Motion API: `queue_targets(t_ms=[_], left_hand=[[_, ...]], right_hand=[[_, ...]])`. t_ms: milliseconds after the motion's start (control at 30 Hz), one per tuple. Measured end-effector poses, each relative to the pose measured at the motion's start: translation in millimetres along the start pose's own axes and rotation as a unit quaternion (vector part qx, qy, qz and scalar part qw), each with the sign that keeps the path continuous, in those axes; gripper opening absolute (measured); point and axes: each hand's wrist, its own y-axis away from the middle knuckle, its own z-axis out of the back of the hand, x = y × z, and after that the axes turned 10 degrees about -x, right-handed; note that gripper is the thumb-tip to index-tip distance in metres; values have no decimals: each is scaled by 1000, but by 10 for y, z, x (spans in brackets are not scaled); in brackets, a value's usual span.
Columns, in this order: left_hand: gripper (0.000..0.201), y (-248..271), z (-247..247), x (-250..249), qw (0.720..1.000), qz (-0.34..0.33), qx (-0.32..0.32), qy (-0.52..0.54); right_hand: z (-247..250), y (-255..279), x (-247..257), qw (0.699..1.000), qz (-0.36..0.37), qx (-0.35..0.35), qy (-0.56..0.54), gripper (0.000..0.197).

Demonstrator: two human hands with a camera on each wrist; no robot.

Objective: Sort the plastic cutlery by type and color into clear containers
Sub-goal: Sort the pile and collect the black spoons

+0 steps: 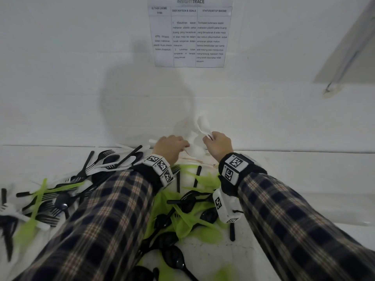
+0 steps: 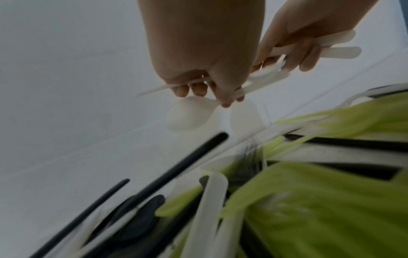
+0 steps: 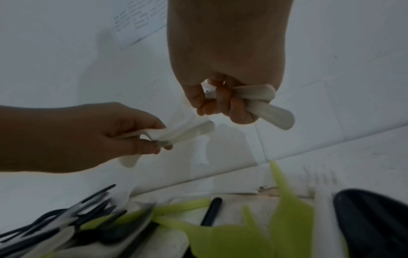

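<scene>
Basically mid-gather on white spoons. Left hand [image 1: 172, 146] pinched white cutlery [image 3: 187, 132]; right hand [image 1: 218, 146] clamped on several white handles [image 3: 264, 104]. Held close together, not touching, above the mixed black/green/white pile [image 1: 182, 209] by the wall. Best to square up handles, bowls one way, before binning. No clear container identifiable.

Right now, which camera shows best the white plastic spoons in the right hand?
Right wrist view: the white plastic spoons sit close, gripped by the right hand. Left wrist view shows them farther off; head view, a blur.
</scene>
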Motion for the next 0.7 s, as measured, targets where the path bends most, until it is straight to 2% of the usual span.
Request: queue_targets(t_ms=[100,167,300,400,533,633,700], left_hand=[[45,167,123,-51,999,-21,-20,43],[45,288,199,-79,995,-22,-33,89],[42,503,314,-184,983,-25,-68,168],[36,637,407,-260,971,-4,-96,221],[38,829,533,-348,932,52,-157,321],[30,936,548,-383,912,115,-151,364],[18,1022,556,-380,885,133,-130,426]], right_hand=[[59,60,34,993,-66,69,-66,20],[86,163,59,972,-135,142,-130,8],[62,385,117,950,-165,206,-165,21],[41,545,169,913,-191,249,-259,19],[104,729,260,880,-214,237,-353,26],[156,879,309,855,-228,278,-374,25],[177,974,316,843,-239,301,-377,27]])
